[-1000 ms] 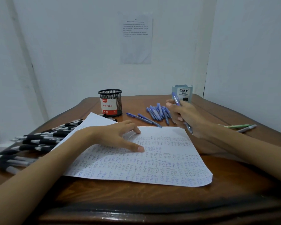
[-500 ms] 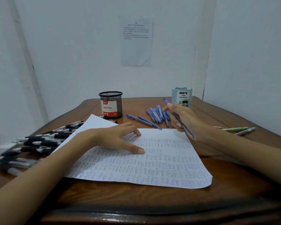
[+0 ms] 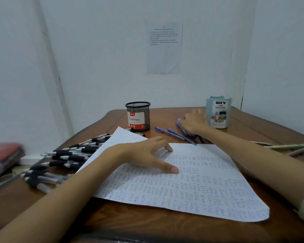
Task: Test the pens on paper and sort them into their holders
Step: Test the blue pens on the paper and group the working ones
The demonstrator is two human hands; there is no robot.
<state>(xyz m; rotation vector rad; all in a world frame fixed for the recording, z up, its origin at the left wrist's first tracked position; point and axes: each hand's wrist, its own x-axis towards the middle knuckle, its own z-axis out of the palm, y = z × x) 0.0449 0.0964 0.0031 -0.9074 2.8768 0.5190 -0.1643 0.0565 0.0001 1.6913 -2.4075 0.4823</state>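
Your left hand (image 3: 144,155): fingers spread, flat on paper (image 3: 209,190), pinning it. Your right hand (image 3: 194,123): palm down over blue pens (image 3: 167,132), holder (image 3: 218,112) touching its right; grip indeterminate. Advise: pinch one pen only, avoid scattering rest.

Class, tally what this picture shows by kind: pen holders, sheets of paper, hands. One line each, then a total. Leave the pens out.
Pen holders: 2 (black mesh holder, light blue holder)
Sheets of paper: 2 (written sheet, printed notice)
Hands: 2 (left hand, right hand)
Total: 6
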